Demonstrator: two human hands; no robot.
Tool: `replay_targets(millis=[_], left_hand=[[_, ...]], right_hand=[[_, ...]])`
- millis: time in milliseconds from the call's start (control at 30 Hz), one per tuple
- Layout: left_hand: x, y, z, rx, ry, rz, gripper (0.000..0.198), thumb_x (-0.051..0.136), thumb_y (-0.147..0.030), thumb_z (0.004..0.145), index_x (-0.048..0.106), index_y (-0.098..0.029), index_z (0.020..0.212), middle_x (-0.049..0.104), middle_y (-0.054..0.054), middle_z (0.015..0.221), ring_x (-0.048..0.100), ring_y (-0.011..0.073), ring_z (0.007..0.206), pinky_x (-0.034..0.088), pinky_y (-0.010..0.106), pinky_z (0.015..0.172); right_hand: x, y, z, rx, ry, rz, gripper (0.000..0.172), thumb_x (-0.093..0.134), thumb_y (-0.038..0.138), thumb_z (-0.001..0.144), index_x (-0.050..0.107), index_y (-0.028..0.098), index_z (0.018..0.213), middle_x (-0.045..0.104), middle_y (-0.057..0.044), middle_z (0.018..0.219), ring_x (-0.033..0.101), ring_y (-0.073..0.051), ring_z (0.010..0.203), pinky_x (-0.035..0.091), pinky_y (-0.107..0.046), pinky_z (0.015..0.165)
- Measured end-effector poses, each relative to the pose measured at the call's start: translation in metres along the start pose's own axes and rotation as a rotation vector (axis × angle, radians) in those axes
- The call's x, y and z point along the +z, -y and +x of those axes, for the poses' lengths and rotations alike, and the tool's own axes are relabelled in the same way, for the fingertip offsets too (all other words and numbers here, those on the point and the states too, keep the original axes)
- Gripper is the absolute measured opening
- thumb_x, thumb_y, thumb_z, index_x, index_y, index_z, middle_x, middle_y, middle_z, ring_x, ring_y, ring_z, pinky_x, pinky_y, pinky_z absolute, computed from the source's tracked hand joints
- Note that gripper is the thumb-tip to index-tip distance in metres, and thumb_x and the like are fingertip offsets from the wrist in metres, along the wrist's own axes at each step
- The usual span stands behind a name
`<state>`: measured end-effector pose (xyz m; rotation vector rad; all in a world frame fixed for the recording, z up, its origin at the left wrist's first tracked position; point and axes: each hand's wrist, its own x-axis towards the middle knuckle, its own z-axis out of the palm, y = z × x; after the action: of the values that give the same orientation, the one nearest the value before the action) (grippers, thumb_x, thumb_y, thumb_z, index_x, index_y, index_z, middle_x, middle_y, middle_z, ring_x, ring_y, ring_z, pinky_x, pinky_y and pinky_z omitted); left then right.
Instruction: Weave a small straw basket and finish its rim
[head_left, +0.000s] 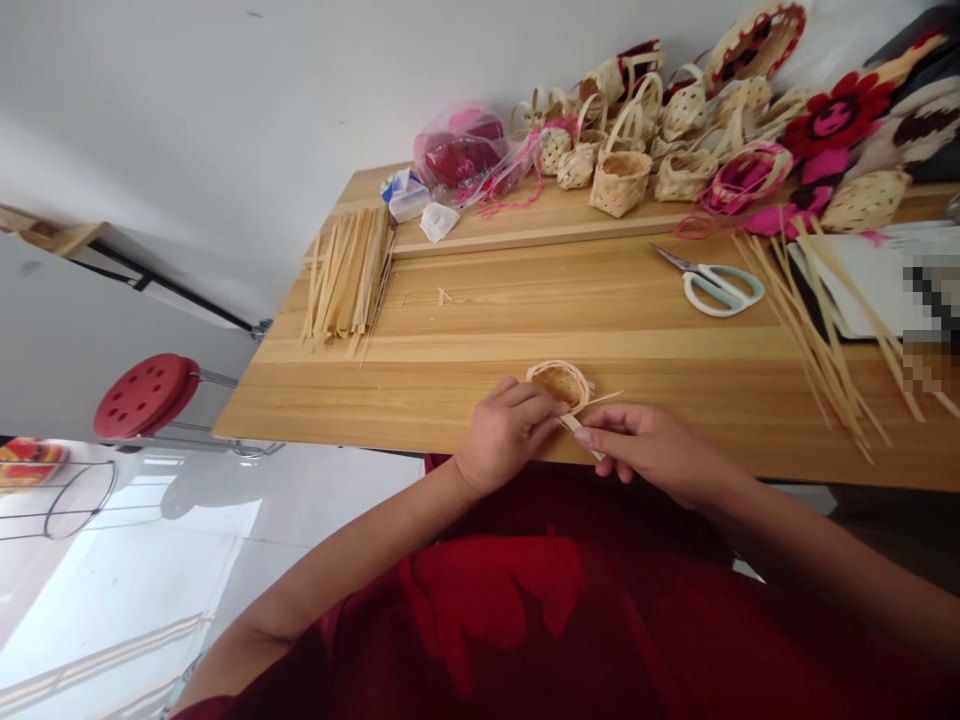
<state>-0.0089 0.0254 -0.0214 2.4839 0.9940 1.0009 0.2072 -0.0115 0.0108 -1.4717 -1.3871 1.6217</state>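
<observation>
A small round woven basket (561, 385) rests at the front edge of the wooden table, its opening facing up. My left hand (504, 432) is closed on the basket's near left side. A pale flat strip (574, 424) runs from the basket's near rim toward the lower right. Pinched between the thumb and fingers of my right hand (637, 445) is this strip. A thin strip end (606, 397) sticks out to the right of the rim. My fingers hide the basket's near side.
White-handled scissors (721, 288) lie beyond my right hand. Loose strips (821, 330) spread at the right, and a strip bundle (349, 270) lies at the left. Several small baskets (621, 180) line the table's back. A red stool (146, 395) stands at the left.
</observation>
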Motion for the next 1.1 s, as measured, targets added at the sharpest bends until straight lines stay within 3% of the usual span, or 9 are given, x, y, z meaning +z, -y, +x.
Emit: replay_targets(millis=[133, 233, 333, 467, 633, 833, 967, 1100], left_hand=[[-0.005, 0.001, 0.002, 0.009, 0.039, 0.005, 0.021, 0.062, -0.033, 0.104, 0.077, -0.020, 0.110, 0.078, 0.007, 0.097, 0.068, 0.0190, 0.089, 0.057, 0.033, 0.084], [-0.011, 0.000, 0.008, 0.015, 0.109, -0.014, 0.019, 0.063, -0.031, 0.103, 0.077, -0.019, 0.111, 0.078, 0.008, 0.101, 0.070, 0.0201, 0.092, 0.057, 0.034, 0.085], [-0.016, 0.001, 0.016, -0.029, 0.163, -0.092, 0.014, 0.069, -0.030, 0.100, 0.078, -0.018, 0.097, 0.079, 0.007, 0.095, 0.071, 0.0205, 0.091, 0.057, 0.034, 0.087], [-0.022, -0.001, 0.021, -0.109, 0.193, -0.189, 0.011, 0.072, -0.025, 0.096, 0.077, -0.019, 0.089, 0.080, 0.005, 0.092, 0.072, 0.0196, 0.091, 0.057, 0.034, 0.090], [-0.025, -0.007, 0.022, -0.171, 0.205, -0.277, 0.009, 0.073, -0.024, 0.095, 0.080, -0.019, 0.098, 0.081, 0.005, 0.097, 0.072, 0.0185, 0.093, 0.056, 0.033, 0.091], [-0.022, -0.009, 0.025, -0.250, 0.158, -0.347, 0.009, 0.078, -0.025, 0.092, 0.082, -0.020, 0.086, 0.080, 0.002, 0.087, 0.070, 0.0156, 0.083, 0.054, 0.029, 0.084], [-0.019, -0.006, 0.029, -0.203, 0.209, -0.275, 0.013, 0.078, -0.029, 0.091, 0.078, -0.019, 0.083, 0.078, 0.003, 0.085, 0.068, 0.0169, 0.083, 0.053, 0.031, 0.084], [-0.009, 0.000, 0.026, -0.042, 0.157, -0.140, 0.023, 0.069, -0.032, 0.096, 0.067, -0.017, 0.078, 0.073, 0.006, 0.082, 0.062, 0.0190, 0.080, 0.050, 0.034, 0.082]], right_hand=[[0.001, 0.002, -0.001, -0.026, 0.011, -0.120, 0.029, 0.065, 0.043, 0.091, 0.066, 0.023, 0.071, 0.069, -0.003, 0.062, 0.057, -0.014, 0.048, 0.040, -0.027, 0.044], [-0.003, 0.005, -0.001, -0.152, -0.132, -0.414, 0.029, 0.062, 0.042, 0.092, 0.072, 0.023, 0.073, 0.070, -0.002, 0.064, 0.060, -0.017, 0.055, 0.041, -0.030, 0.053], [-0.010, 0.009, 0.005, -0.268, -0.249, -0.627, 0.024, 0.064, 0.039, 0.091, 0.079, 0.025, 0.079, 0.073, -0.001, 0.066, 0.059, -0.018, 0.058, 0.039, -0.032, 0.057], [-0.013, 0.010, 0.012, -0.242, -0.189, -0.582, 0.022, 0.065, 0.039, 0.090, 0.082, 0.026, 0.083, 0.077, -0.002, 0.071, 0.062, -0.019, 0.060, 0.040, -0.032, 0.059], [-0.005, 0.002, 0.010, -0.142, -0.167, -0.511, 0.031, 0.062, 0.044, 0.091, 0.076, 0.023, 0.074, 0.073, -0.002, 0.067, 0.059, -0.018, 0.058, 0.038, -0.032, 0.056], [0.002, 0.002, 0.008, -0.227, -0.216, -0.589, 0.028, 0.061, 0.039, 0.092, 0.076, 0.023, 0.074, 0.075, -0.003, 0.071, 0.062, -0.020, 0.062, 0.039, -0.033, 0.059], [0.001, 0.004, 0.011, -0.202, -0.197, -0.597, 0.025, 0.063, 0.035, 0.090, 0.077, 0.025, 0.073, 0.074, -0.003, 0.067, 0.061, -0.020, 0.059, 0.039, -0.033, 0.058], [-0.001, 0.002, 0.014, -0.149, -0.215, -0.555, 0.031, 0.065, 0.044, 0.090, 0.073, 0.024, 0.068, 0.067, -0.002, 0.058, 0.054, -0.018, 0.053, 0.035, -0.032, 0.055]])
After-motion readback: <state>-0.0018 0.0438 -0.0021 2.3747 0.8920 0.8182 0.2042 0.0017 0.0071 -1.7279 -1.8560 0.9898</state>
